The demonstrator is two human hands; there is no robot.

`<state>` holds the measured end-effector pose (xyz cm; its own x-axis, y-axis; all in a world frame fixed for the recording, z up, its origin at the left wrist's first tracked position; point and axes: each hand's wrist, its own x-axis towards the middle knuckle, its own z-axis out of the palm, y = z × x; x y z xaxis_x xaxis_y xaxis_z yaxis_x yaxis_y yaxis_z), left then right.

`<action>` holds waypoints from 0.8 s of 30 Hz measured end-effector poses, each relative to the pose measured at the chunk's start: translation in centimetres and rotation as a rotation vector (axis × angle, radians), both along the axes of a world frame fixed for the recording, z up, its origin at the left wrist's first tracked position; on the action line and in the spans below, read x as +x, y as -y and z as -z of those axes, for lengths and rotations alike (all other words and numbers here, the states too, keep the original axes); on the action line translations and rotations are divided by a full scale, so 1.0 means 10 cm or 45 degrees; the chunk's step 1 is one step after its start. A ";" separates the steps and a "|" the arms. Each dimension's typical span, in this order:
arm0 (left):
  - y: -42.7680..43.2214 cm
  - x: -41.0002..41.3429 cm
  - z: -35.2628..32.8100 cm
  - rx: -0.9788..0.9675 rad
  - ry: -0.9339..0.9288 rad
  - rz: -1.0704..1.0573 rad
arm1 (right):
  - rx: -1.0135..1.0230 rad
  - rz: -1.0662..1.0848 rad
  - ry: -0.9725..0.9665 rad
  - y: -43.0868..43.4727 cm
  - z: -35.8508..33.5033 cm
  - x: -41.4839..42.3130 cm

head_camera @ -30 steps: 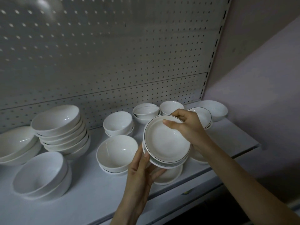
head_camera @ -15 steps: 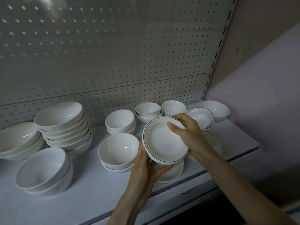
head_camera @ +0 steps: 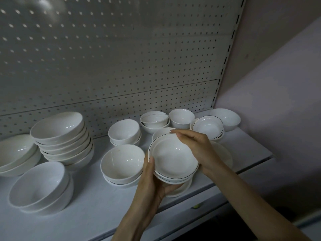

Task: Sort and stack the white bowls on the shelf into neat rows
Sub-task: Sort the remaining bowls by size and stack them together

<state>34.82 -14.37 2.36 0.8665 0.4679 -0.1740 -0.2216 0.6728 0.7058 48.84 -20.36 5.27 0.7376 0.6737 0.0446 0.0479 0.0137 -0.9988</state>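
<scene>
White, dark-rimmed shallow bowls [head_camera: 173, 157] sit stacked just above the shelf [head_camera: 86, 206] front. I see my left hand [head_camera: 149, 181] cupping them underneath, right hand [head_camera: 199, 150] clasping the far rim. Behind, bowl stacks [head_camera: 62, 136] line the pegboard [head_camera: 121, 66].

A stack of shallow, dark-rimmed white ceramic bowls [head_camera: 173, 157] is held slightly tilted above the white metal shelf [head_camera: 97, 204]. A deep glossy white bowl [head_camera: 123, 162] sits at its nine o'clock, and a tall stack of wide white bowls [head_camera: 60, 131] stands at ten.
</scene>
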 end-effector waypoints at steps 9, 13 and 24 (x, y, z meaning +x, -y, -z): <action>-0.04 0.03 0.06 -0.009 0.014 -0.003 | -0.005 -0.113 0.019 0.02 0.04 0.03; -0.06 0.04 0.08 0.019 0.037 -0.011 | -0.044 -0.225 0.084 0.03 0.07 0.07; -0.17 0.04 0.08 -0.014 0.011 0.007 | -0.522 0.536 0.561 0.33 0.43 1.32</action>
